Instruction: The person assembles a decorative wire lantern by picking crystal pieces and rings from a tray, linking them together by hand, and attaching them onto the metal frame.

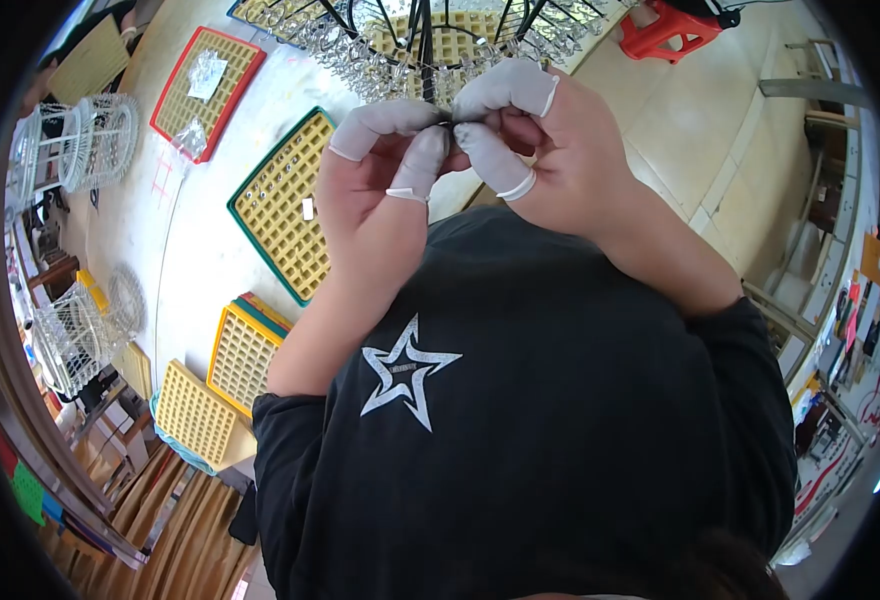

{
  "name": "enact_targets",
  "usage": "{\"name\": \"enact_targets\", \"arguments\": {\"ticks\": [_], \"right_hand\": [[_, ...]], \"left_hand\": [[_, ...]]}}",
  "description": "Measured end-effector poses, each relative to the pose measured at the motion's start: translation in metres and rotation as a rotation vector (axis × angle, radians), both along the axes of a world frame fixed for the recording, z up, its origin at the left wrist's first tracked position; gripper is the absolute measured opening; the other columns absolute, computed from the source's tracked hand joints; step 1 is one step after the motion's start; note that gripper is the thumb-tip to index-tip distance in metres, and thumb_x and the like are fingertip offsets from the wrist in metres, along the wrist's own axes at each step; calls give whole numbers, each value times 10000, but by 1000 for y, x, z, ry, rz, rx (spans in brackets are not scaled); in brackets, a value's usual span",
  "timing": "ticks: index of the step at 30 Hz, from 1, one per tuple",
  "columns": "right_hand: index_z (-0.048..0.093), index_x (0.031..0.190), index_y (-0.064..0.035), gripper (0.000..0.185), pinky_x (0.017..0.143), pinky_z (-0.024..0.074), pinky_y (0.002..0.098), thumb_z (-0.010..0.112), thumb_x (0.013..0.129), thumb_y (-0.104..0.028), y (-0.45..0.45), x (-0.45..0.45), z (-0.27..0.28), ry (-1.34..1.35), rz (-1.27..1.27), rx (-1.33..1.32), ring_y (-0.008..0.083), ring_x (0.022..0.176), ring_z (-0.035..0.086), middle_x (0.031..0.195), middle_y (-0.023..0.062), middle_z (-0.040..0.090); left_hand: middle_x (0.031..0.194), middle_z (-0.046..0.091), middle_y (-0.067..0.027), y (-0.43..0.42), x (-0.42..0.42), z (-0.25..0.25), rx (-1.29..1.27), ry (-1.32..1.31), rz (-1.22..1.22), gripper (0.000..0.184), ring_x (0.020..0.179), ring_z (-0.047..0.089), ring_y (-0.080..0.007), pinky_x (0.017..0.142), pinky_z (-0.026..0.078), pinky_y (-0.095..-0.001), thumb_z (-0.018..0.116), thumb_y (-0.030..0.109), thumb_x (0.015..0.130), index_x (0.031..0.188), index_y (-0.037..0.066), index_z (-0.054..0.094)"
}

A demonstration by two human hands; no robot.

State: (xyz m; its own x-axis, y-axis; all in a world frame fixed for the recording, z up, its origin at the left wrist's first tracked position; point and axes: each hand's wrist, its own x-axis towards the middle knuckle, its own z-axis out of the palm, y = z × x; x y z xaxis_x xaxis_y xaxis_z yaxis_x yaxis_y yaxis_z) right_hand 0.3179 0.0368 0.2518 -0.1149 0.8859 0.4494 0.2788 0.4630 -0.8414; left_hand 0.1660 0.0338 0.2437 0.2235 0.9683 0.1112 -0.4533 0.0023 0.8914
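My left hand (377,180) and my right hand (560,135) meet in front of a black wire rack (426,40). White, smudged finger covers sit on the thumb and forefinger of each hand. Both hands are closed in a pinch, tips almost touching. Something small and dark shows between the fingertips, too small and hidden to name. Many shiny metal pieces (380,75) hang around the rack's rim, just beyond my fingers.
A green-edged tray (278,215) with a yellow grid lies left of my hands; a red-edged tray (185,120) holding plastic bags is farther off. Yellow grid trays (195,410) lean at the table's near edge. White wire racks (100,140) stand far left. A red stool (668,35) is at upper right.
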Motion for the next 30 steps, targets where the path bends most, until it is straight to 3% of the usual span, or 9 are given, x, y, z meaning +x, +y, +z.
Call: {"name": "enact_targets", "arguments": {"ticks": [7,10,11,12,16,22,24,28,30], "right_hand": [[594,938,-28,198,520,444,233,627,750,-80,-1,0,2,88,29,-165,136,561,567,672,60,578],[592,994,-22,232,517,444,234,623,774,-88,2,2,2,49,-1,-103,135,547,566,655,64,580],[589,1019,-23,248,516,444,235,621,784,-93,3,3,3,48,-23,-111,136,539,565,645,67,581],[541,1100,8,246,585,425,167,539,855,-11,1,8,10,-67,53,-230,31,666,525,765,11,573],[565,1065,9,215,557,417,163,549,852,-23,1,7,7,-31,26,-155,31,655,543,770,29,607],[599,999,11,165,575,445,169,573,839,-23,-3,5,13,-204,-27,-114,44,677,574,791,50,631],[628,895,-47,130,511,449,266,634,773,-92,-1,0,8,-89,-81,-44,205,568,585,705,87,616],[628,890,-52,131,513,448,270,637,765,-88,-2,1,6,-86,-85,0,210,572,582,709,86,616],[613,961,12,143,588,451,178,601,822,-19,-3,4,11,-181,-28,-64,53,687,578,789,54,633]], "left_hand": [[889,567,-79,3,0,3,-83,-65,6,143,781,590,-134,726,509,-253,513,-60,847,985,-25,525],[851,574,-88,10,-4,-1,278,313,209,172,743,594,-119,689,482,-224,558,-78,807,975,-39,547],[851,574,-88,11,-3,-3,275,314,208,172,743,594,-119,689,482,-224,558,-78,807,975,-39,547],[842,576,-86,14,-1,-6,355,344,261,170,742,595,-116,679,481,-219,562,-83,801,966,-40,556],[808,588,-84,20,4,-8,488,415,374,160,721,599,-110,645,479,-204,576,-92,788,942,-48,574],[812,606,-110,23,8,-10,504,394,384,140,718,612,-114,653,489,-202,574,-78,799,937,-59,562],[821,607,-111,23,9,-10,519,374,373,133,729,613,-115,660,493,-205,571,-74,804,936,-58,560],[835,608,-109,22,12,-12,507,310,357,127,747,614,-122,675,501,-218,563,-68,817,943,-57,548],[837,607,-109,21,11,-12,491,313,348,130,749,614,-124,678,503,-223,559,-71,819,946,-55,544]]}}
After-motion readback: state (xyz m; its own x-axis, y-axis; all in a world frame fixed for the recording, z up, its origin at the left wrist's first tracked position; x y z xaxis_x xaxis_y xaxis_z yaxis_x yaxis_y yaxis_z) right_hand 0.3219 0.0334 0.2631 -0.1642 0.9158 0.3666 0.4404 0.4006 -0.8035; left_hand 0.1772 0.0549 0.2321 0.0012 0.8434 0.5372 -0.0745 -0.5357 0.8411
